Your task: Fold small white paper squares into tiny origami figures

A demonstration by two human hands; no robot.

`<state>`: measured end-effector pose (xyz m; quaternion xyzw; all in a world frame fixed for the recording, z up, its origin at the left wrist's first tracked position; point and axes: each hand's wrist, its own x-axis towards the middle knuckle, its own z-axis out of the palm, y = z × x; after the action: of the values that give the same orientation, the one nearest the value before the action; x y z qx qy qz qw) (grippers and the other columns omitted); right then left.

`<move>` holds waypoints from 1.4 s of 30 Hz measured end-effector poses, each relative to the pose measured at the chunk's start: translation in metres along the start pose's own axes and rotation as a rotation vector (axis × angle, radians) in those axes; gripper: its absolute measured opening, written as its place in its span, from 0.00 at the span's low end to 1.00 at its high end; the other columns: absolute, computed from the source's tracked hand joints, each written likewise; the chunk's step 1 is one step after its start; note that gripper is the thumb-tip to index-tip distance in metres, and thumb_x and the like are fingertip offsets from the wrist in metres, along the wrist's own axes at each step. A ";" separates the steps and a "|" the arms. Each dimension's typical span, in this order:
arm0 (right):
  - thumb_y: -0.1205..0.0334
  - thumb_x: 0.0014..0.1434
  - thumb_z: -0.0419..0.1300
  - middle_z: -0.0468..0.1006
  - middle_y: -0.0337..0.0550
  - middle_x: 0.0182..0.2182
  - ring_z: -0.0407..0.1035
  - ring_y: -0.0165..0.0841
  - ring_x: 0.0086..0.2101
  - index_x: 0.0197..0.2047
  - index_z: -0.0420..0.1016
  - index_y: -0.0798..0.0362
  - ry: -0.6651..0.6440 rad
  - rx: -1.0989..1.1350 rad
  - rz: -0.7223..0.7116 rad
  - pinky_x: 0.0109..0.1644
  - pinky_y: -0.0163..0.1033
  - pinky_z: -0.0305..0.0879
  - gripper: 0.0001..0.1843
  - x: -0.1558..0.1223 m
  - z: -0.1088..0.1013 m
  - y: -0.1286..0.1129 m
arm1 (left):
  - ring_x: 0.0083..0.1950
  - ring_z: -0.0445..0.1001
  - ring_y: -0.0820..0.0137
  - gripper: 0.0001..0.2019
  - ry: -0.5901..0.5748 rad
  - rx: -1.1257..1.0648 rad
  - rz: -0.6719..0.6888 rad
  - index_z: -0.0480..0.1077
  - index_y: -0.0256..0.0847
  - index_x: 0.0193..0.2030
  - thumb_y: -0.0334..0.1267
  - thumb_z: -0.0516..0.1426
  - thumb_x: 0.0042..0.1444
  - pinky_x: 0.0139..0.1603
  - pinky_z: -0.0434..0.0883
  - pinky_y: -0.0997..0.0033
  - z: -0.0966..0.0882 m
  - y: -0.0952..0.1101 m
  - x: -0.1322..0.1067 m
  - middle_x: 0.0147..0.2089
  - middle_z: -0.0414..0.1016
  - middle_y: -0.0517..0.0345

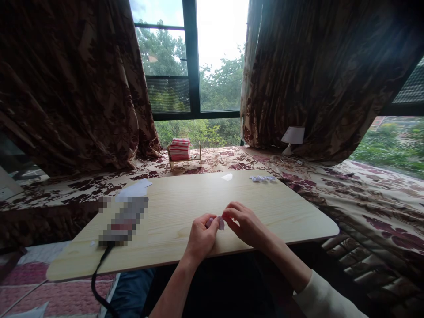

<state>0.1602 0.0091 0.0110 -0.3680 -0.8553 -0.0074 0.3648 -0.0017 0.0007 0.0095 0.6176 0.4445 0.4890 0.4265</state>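
My left hand (201,236) and my right hand (245,223) meet over the near edge of a light wooden table (185,207). Both pinch a small pale purple piece of paper (219,222) between their fingertips. The left hand's fingers curl round its left part; the right hand's thumb and forefinger grip its right part. The paper is crumpled or folded and partly hidden by the fingers.
On the table lie a blurred-out object with a black cable (123,221) at the left, white paper sheets (134,190), a small white scrap (227,177) and a crumpled pale piece (263,179) at the far edge. Behind are a small wooden model chair (183,152), a small lamp (291,138), curtains and a window.
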 end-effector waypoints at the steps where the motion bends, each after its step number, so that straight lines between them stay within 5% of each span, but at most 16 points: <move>1: 0.70 0.62 0.52 0.70 0.43 0.31 0.64 0.33 0.34 0.33 0.68 0.53 -0.001 -0.007 0.009 0.37 0.38 0.65 0.08 0.000 0.001 -0.001 | 0.23 0.63 0.74 0.11 0.002 0.002 0.001 0.73 0.37 0.23 0.40 0.57 0.51 0.26 0.60 0.76 0.000 0.000 0.000 0.21 0.70 0.61; 19: 0.74 0.60 0.51 0.71 0.44 0.35 0.63 0.34 0.36 0.40 0.71 0.51 -0.085 -0.041 -0.130 0.39 0.38 0.64 0.11 0.002 -0.008 -0.002 | 0.24 0.65 0.74 0.11 -0.017 -0.007 0.001 0.70 0.37 0.22 0.38 0.55 0.52 0.29 0.62 0.76 -0.002 -0.003 0.001 0.21 0.70 0.61; 42: 0.71 0.61 0.54 0.71 0.43 0.32 0.63 0.32 0.35 0.32 0.73 0.52 -0.134 -0.066 -0.072 0.37 0.35 0.62 0.09 0.010 -0.016 -0.010 | 0.24 0.61 0.75 0.11 -0.023 0.022 0.018 0.70 0.36 0.24 0.40 0.55 0.52 0.27 0.60 0.76 -0.002 -0.003 0.000 0.21 0.67 0.62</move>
<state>0.1593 0.0035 0.0315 -0.3483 -0.8898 -0.0239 0.2940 -0.0040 0.0014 0.0065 0.6318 0.4392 0.4808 0.4204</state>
